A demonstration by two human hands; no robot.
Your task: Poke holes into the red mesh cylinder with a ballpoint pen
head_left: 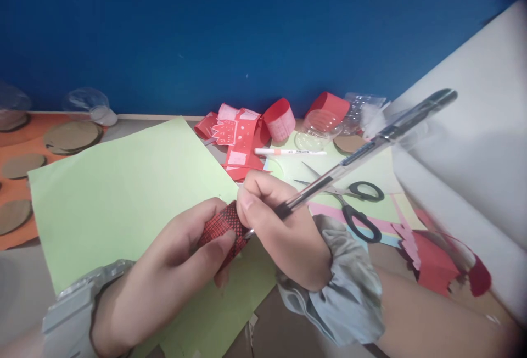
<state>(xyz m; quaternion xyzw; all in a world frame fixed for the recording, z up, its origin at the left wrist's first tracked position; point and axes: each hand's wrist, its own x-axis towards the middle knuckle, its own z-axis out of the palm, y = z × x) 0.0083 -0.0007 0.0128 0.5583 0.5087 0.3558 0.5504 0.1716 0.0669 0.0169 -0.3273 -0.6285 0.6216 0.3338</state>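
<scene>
In the lower middle, my left hand [185, 253] pinches a small red paper piece [224, 226] covered with a dark crosshatch pattern. My right hand [275, 215] is closed round a clear-barrelled pen [329, 179] with a black cap on its upper end. The pen slants up to the right, its tip low beside the red piece; whether tip and paper touch I cannot tell. Fingers hide part of the red piece. Beneath both hands lie light green paper sheets [132, 182].
Scissors [343, 201] with black handles lie open on coloured paper at right. Behind them are a white marker [288, 152], red paper cutouts [242, 135] and clear plastic pieces [319, 127]. Cardboard discs [72, 135] rest on orange paper at left. A blue wall [247, 34] stands behind.
</scene>
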